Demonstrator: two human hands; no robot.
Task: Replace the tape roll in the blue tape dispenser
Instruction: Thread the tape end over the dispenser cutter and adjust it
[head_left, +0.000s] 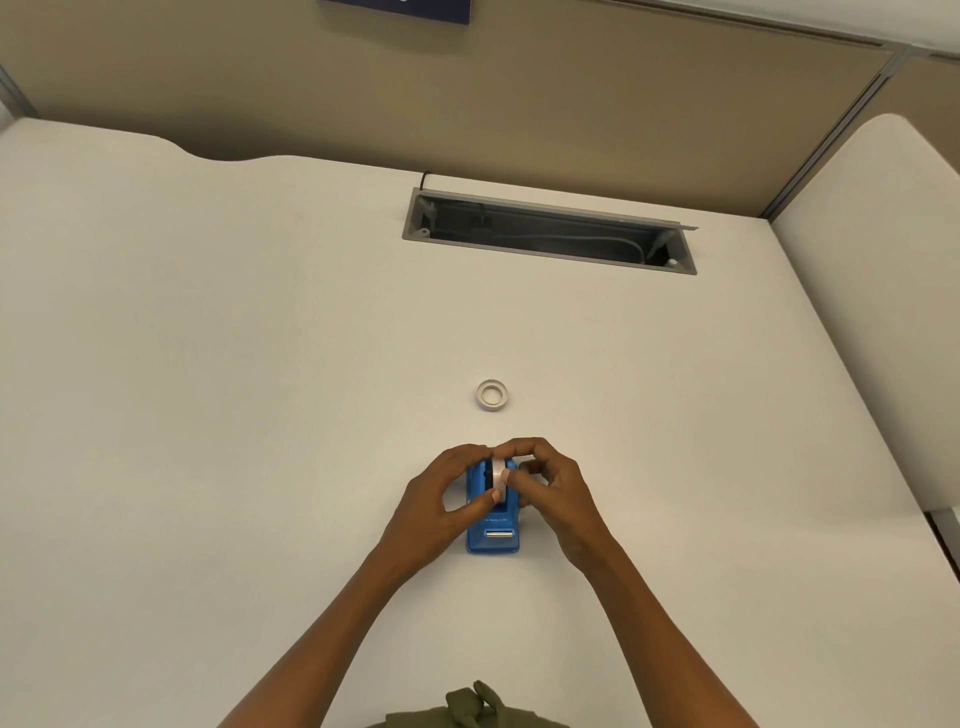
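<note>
The blue tape dispenser (493, 538) stands on the white desk (234, 389), its metal cutter end toward me. A tape roll (499, 474) sits upright in its cradle. My left hand (441, 499) curls around the dispenser's left side, thumb and fingertips on the roll. From the right, my right hand (550, 488) pinches the roll with curled fingers. A second white roll (492, 395) lies flat on the desk a little beyond the dispenser, apart from both hands.
An open cable tray (550, 231) with wires inside is sunk into the desk at the back. Tan partition walls (467, 104) stand behind, and another desk surface (883, 312) adjoins on the right.
</note>
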